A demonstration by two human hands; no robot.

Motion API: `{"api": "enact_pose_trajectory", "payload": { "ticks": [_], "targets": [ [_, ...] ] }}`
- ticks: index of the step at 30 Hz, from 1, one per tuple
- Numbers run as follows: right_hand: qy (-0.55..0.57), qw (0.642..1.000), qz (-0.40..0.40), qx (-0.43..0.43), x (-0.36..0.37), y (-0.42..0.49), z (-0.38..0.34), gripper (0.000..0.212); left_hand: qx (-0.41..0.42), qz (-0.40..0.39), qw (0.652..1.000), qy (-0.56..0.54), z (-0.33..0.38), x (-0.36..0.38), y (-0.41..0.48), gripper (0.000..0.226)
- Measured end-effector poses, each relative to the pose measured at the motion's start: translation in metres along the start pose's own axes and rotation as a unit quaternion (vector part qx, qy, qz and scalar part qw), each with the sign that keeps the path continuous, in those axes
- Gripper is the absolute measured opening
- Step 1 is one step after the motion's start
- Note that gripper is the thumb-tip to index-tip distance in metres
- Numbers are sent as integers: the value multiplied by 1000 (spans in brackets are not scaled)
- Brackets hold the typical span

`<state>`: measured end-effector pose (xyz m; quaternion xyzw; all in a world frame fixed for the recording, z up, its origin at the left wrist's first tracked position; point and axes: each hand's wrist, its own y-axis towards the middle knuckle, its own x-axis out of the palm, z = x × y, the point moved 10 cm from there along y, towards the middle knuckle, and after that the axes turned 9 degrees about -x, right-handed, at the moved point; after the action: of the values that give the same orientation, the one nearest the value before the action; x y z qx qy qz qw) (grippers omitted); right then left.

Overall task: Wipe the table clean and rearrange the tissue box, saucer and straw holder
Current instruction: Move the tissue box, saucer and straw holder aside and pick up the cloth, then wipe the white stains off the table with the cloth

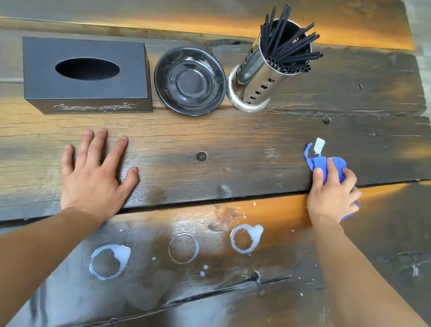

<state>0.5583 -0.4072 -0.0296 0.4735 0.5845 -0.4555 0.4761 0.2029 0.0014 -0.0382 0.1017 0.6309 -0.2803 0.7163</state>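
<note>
Milk rings (pixel 185 248) lie nearer than the right hand (pixel 330 194) clutching the blue cloth (pixel 329 163); left hand (pixel 95 170) rests spread flat.

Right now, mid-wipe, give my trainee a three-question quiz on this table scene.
1. True or false: the right hand grips a blue cleaning cloth.
2. How many white ring-shaped spills are on the dark wooden table?
3. What stands between the black tissue box and the steel straw holder? A) black saucer B) mug

Key: 1 true; 2 three; 3 A.
</note>
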Motion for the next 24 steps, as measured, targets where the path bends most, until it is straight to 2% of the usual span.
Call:
{"api": "enact_pose_trajectory", "payload": {
  "ticks": [5,9,13,16,18,20,24],
  "targets": [
    [12,998,2,-59,2,-28,-18,43,5,9,1000,3,0,-1,0,63],
    [53,990,-39,-123,6,-53,-37,42,5,3,1000,4,1,-1,0,63],
    [189,964,-106,-154,-1,-82,-66,39,13,-20,999,-24,-1,2,2,65],
    [230,944,-89,-218,-20,-112,-107,37,51,-82,994,-58,-9,0,4,66],
    [243,929,-84,-266,-25,-138,-144,37,68,-97,989,-88,-28,-7,-8,63],
    [227,916,-99,-316,-21,-167,-186,38,37,-66,992,-100,-65,-17,-32,60],
    [157,883,-118,-427,-2,-225,-270,39,-106,-6,992,-73,-153,-22,-104,60]
  ]
}}
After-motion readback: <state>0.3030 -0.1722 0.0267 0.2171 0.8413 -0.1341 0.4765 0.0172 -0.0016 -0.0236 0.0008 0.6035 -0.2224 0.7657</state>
